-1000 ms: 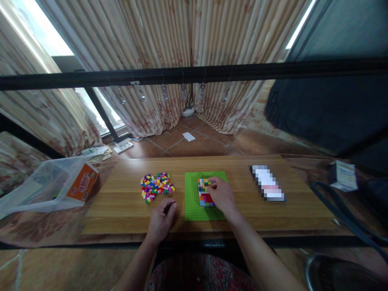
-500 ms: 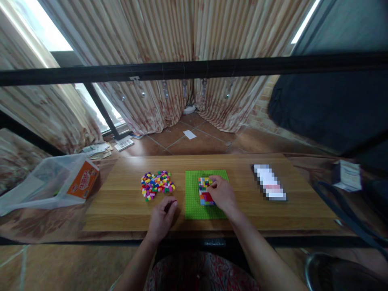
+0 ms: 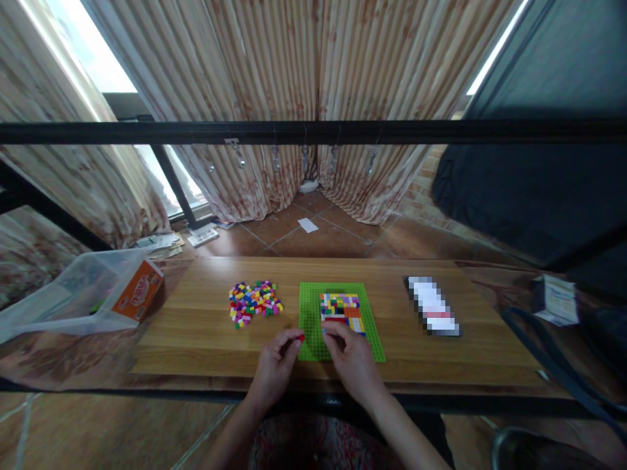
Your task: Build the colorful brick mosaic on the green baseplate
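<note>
A green baseplate [image 3: 308,313] lies on the wooden table, with a block of colourful toy bricks [image 3: 350,302] built on its middle. Between the thumb and fingertips of my left hand [image 3: 278,362] is a small red toy brick [image 3: 300,337], just by the baseplate's left edge. My right hand [image 3: 353,356] is closed in a pinch over the front part of the plate, at the near left corner of the built bricks. Whatever its fingertips may hold is hidden. To the left of the plate lies a pile of loose toy bricks [image 3: 255,301].
A phone [image 3: 435,307] with a blurred screen lies on the right of the wooden table [image 3: 181,320]. Beyond the table's left end stands a clear plastic bin [image 3: 93,281] with an orange label. A black rail [image 3: 313,132] crosses in front of the curtains.
My right hand has drawn back from the built bricks toward the plate's near left. My left hand has moved right, to the plate's edge, and its red brick now shows.
</note>
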`<state>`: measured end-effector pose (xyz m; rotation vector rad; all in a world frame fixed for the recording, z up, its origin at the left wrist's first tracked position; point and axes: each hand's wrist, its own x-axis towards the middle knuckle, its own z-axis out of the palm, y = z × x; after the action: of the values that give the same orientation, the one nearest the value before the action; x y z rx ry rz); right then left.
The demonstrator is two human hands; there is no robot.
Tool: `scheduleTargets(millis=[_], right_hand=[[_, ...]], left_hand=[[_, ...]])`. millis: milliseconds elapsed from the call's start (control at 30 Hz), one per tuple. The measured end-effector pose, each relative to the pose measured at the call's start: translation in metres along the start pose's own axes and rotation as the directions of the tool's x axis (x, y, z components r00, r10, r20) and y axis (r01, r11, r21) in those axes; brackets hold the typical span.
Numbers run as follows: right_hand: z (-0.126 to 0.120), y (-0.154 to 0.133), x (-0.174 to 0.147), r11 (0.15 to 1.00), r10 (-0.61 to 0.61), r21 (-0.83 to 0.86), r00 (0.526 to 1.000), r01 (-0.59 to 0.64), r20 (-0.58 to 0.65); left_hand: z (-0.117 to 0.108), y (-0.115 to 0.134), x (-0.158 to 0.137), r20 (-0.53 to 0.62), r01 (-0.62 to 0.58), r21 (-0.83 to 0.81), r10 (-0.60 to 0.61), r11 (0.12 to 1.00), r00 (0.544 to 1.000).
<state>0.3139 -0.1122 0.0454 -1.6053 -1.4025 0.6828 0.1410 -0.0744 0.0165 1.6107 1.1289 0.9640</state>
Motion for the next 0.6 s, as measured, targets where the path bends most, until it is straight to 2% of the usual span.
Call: scheduleTargets(millis=[100, 333, 467, 600], right_hand=[[0.007, -0.004, -0.015, 0.999, -0.028, 0.018, 0.998, 0.027, 0.06], [0.006, -0.007, -0.02, 0.994, -0.008, 0.106, 0.998, 0.001, 0.069], [0.006, -0.007, -0.022, 0.993, -0.009, 0.117, 1.0, 0.006, 0.025], [0.005, -0.006, -0.024, 0.994, -0.046, 0.098, 0.999, 0.048, -0.027]], left_hand=[[0.014, 0.01, -0.005, 0.068, 0.023, -0.108, -0.016, 0.994, 0.998], [0.026, 0.02, -0.005, 0.119, 0.191, -0.397, -0.156, 0.898, 0.981], [0.03, 0.025, -0.003, 0.127, 0.28, -0.477, -0.25, 0.833, 0.96], [0.032, 0.027, -0.001, 0.137, 0.295, -0.529, -0.263, 0.796, 0.955]])
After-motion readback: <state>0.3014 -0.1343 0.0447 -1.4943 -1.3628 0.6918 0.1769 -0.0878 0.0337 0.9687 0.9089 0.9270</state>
